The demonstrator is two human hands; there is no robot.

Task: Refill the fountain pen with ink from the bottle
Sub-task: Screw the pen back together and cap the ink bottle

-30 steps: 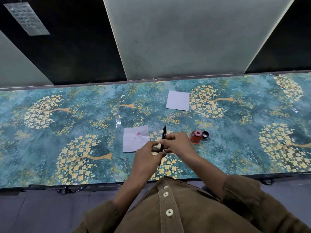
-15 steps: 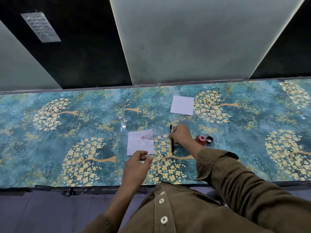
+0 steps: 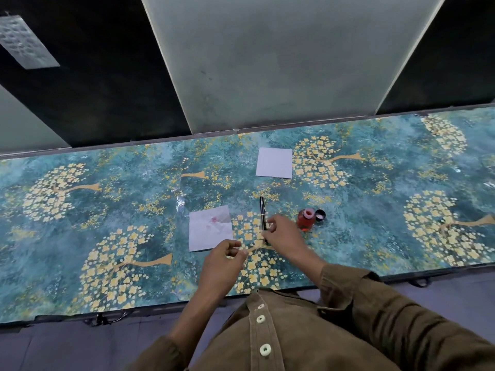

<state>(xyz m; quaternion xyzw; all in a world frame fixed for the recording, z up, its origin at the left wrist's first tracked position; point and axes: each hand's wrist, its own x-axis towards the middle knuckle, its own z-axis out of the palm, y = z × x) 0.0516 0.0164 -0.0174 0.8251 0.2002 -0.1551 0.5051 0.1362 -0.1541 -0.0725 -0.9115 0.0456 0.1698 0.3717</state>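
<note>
- Work surface: a long table (image 3: 80, 210) covered in teal plastic sheeting printed with yellow blossom trees spans the frame from left to right.
- Left of centre: a white square paper (image 3: 210, 228) bearing a pink-red ink stain lies flat on the covering.
- Lower centre: the left hand (image 3: 219, 266) hovers above the table just below the stained paper, fingers loosely curled with thumb and fingertips close together; nothing visible is held.
- Centre: the slim black fountain pen (image 3: 263, 214) lies on the table, pointing toward the top of the frame.
- Centre, right of the pen: the right hand (image 3: 284, 236) covers the pen's near end; whether the fingers grasp the pen cannot be told.
- Upper centre: a clean white square paper (image 3: 273, 163) lies apart.
- Right of centre: a small clear ink bottle (image 3: 306, 219) stands uncapped, containing red ink.
- Just beside the bottle, on its right: its round black cap (image 3: 320, 215) lies inner side up.
</note>
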